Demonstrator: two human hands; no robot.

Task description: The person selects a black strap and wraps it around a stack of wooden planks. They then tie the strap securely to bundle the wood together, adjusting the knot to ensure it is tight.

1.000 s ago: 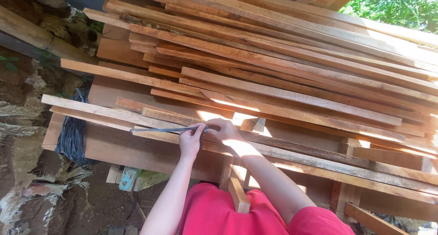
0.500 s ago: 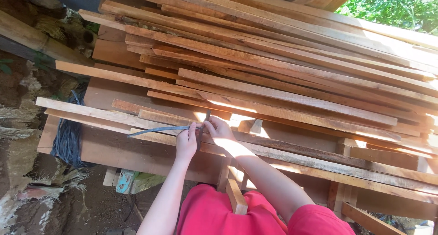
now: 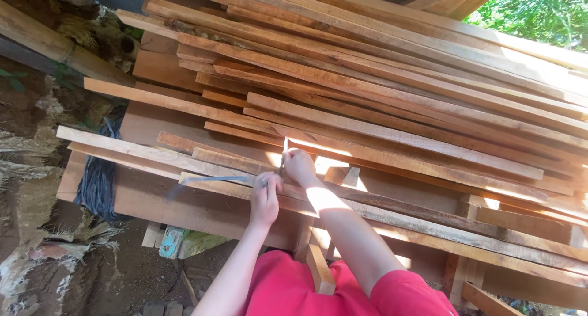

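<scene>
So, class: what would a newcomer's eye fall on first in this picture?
First, the big slanting stack of long reddish-brown wooden planks filling the upper frame. Next, at its lower edge, the left hand holding a thin grey metal square ruler on a plank, the right hand beside it. Bright green foliage shows top right.

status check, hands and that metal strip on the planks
Left hand pinching metal strip. Right hand holds pencil at plank. Nothing blocking.

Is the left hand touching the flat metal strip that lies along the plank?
Touching. The head view shows the left hand with its fingers closed on the near end of the metal strip, no gap visible.
</scene>
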